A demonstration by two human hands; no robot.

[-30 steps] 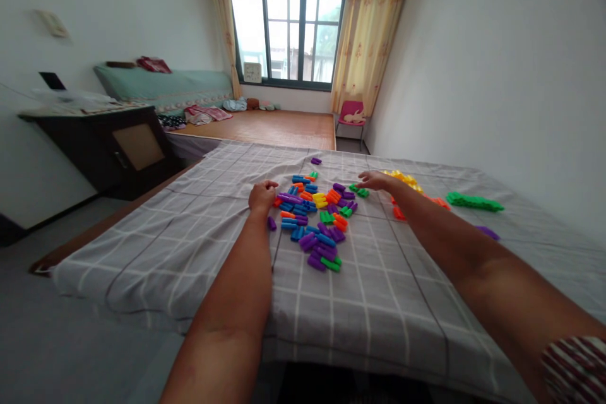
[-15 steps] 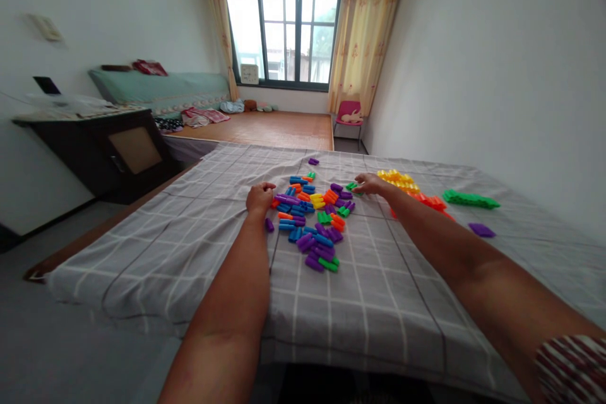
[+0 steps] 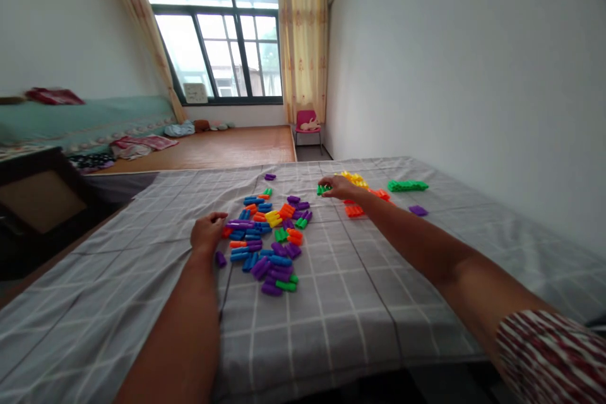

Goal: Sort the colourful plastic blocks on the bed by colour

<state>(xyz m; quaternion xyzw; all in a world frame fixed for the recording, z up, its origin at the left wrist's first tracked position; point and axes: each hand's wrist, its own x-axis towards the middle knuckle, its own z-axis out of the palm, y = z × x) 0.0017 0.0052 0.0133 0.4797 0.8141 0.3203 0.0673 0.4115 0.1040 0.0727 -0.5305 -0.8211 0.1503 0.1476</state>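
The right hand (image 3: 337, 187) pinches a green plastic block (image 3: 322, 190), right of the mixed block pile (image 3: 273, 219); the separate green row (image 3: 408, 186) suggests grouping by colour. Whether the curled left hand (image 3: 206, 231) grips anything, I cannot tell.

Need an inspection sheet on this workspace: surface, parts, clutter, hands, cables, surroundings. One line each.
Surface: grey checked cloth, wrinkled toward the left.
Parts: mixed-colour pile in the middle; yellow group, orange group, green row and flat purple piece to its right.
Clutter: pink-and-white cloth on the brown platform beyond.
Left hand: beside the pile's left edge; contact unclear.
Right hand: fingers on a green piece.
Cables: nothing seen.
Surroundings: window, yellow curtain, pink chair, white wall.
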